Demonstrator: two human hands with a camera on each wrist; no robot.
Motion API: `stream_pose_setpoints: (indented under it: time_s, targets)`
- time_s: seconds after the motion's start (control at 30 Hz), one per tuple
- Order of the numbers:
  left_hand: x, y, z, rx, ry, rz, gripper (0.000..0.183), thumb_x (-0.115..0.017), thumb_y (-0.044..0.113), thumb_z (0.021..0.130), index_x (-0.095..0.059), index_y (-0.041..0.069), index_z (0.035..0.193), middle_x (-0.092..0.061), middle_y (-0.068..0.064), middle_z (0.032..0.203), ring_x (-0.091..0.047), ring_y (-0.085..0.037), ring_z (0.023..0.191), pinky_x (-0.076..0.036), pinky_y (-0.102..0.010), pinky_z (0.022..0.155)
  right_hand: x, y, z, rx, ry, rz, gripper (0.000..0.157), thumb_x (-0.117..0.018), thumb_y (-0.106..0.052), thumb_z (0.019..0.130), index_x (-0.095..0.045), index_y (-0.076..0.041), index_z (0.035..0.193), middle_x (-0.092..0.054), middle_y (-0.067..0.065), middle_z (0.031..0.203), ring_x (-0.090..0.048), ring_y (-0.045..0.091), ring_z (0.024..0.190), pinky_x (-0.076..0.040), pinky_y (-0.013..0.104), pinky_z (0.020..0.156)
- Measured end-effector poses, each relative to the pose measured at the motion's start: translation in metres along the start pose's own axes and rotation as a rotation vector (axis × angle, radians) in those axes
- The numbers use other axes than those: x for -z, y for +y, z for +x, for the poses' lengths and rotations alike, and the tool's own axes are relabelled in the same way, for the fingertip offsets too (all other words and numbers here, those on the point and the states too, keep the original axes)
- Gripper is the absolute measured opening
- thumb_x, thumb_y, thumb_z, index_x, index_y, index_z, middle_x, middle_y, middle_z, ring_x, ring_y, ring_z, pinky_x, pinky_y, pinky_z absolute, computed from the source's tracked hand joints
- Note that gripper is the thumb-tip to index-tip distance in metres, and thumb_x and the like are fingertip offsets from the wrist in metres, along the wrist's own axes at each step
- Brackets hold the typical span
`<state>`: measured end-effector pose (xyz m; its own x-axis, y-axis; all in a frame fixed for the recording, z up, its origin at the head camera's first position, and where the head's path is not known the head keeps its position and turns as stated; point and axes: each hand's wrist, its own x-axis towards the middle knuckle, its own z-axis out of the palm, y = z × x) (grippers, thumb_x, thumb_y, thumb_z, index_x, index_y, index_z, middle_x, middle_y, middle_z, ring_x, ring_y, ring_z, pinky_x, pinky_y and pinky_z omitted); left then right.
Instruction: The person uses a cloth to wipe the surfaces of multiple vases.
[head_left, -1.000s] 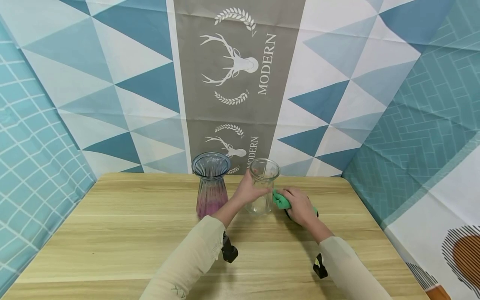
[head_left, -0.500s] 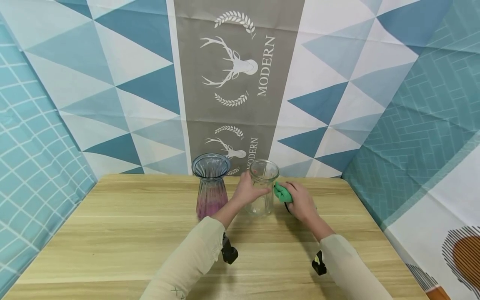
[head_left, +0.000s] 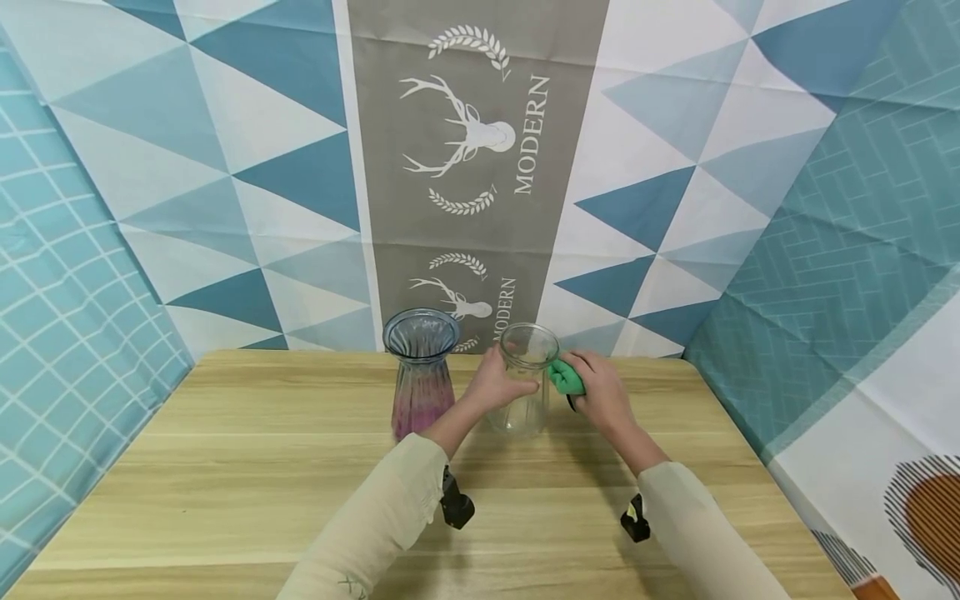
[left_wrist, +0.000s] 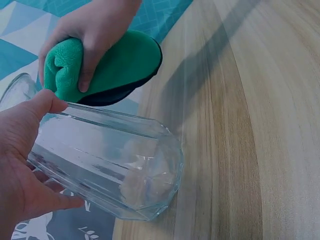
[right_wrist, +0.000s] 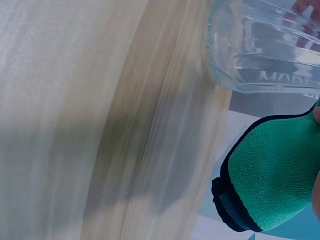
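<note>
My left hand (head_left: 498, 382) grips a clear glass vase (left_wrist: 125, 160) around its side, thumb across the near face. The vase stands upright on the wooden table, and its round rim shows above the hand in the head view. To its right, my right hand (head_left: 600, 387) holds a folded green towel (right_wrist: 280, 165) with black edging. The bunched end of the towel lies right at the vase's upper side, just under the rim, while a loose flap hangs below the fingers. In the right wrist view only the fingertips of that hand show at the edge.
A second glass vase (head_left: 422, 375), ribbed and tinted blue to pink, stands just left of the clear one, close to the left forearm. The table (head_left: 262, 467) ends at a patterned cloth backdrop (head_left: 480, 225) behind both vases.
My right hand has raised the green towel from the vase's middle up toward its rim. The left hand keeps its hold, and the tinted vase stays where it was.
</note>
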<state>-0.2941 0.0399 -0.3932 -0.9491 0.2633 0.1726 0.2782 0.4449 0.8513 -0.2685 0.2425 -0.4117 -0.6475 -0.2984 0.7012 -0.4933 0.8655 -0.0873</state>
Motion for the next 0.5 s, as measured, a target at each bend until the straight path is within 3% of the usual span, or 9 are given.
stream_pose_setpoints:
  time_s: [0.5]
  targets:
    - [-0.001,-0.002,0.002,-0.081,-0.006,-0.026,0.070,-0.077,0.019,0.068,-0.046,0.002,0.128,-0.052,-0.018,0.124,-0.052,-0.031,0.116,-0.043,-0.044,0.102,-0.011,0.006,-0.013,-0.024,-0.131,-0.017,0.058,-0.072,0.010,0.064,-0.062,-0.011,0.118,-0.061,0.015,0.116,-0.059,0.035,0.102,-0.051,0.052,0.083]
